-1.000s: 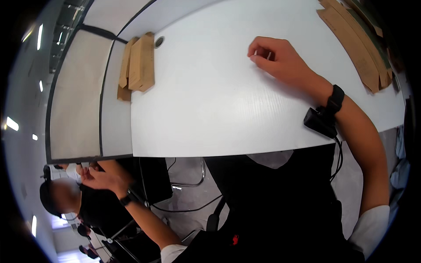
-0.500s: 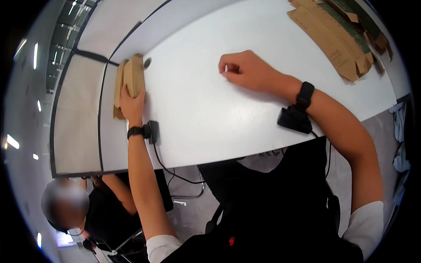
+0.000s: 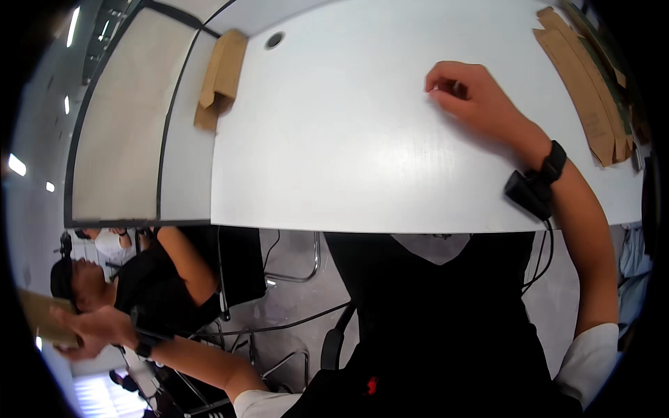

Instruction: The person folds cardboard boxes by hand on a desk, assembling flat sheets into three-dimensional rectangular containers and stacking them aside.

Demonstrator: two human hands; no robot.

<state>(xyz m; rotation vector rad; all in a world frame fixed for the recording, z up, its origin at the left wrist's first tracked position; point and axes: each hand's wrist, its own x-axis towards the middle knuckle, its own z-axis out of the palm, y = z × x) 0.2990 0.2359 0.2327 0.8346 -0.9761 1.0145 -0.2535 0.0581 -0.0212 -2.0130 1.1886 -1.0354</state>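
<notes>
My left hand (image 3: pixel 101 329) is stretched out past the table's left side, closed round a brown cardboard box (image 3: pixel 50 319) at the picture's far left edge. Part of that box is cut off by the dark rim. My right hand (image 3: pixel 481 99) rests on the white table (image 3: pixel 334 153) with its fingers curled in loosely; nothing shows in them. Against the left partition stands another brown cardboard box (image 3: pixel 223 66), its near end flap hanging open.
Flattened brown and green cardboard pieces (image 3: pixel 582 87) lie at the table's right end. A round cable hole (image 3: pixel 274 40) is at the back left. A person in black (image 3: pixel 164 279) sits beyond the partition, near my left arm. Cables hang from both wrist straps.
My left hand has lifted one of the two boxes off the table and swung it out to the left. My view has turned, and the right hand keeps its curled pose.
</notes>
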